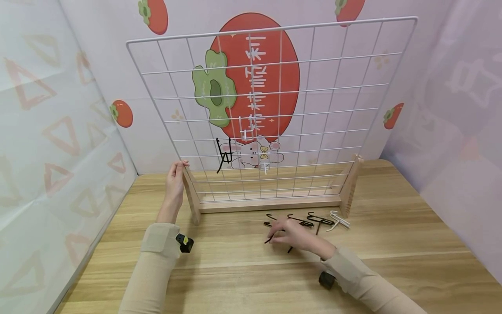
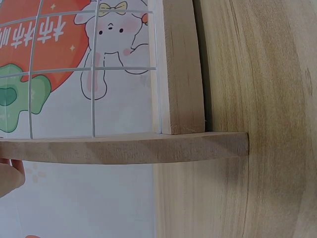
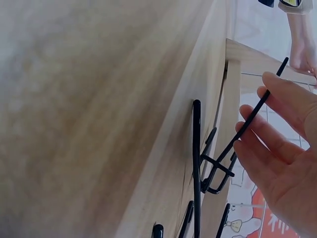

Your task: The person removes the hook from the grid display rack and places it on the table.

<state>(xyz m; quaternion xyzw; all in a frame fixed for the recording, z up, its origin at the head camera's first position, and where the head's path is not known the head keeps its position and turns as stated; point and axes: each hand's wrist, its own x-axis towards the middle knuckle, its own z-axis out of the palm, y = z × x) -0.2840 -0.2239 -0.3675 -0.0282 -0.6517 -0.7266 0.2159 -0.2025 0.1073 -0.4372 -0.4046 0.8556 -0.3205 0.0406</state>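
Pinching a black hook (image 3: 253,114) low over the worktop (image 1: 235,270), the right hand (image 1: 293,233) stands narrow; the left hand (image 1: 174,179) grips the top of the left wooden support (image 1: 191,192). Beside the right hand lie loose black hooks (image 1: 323,221) and one loose white hook (image 1: 340,220). Behind these, the wire rack (image 1: 272,29) carries one hung black hook (image 1: 226,157) and two hung white hooks (image 1: 264,166).

“柿柿顺利” — on persimmon (image 1: 272,78)
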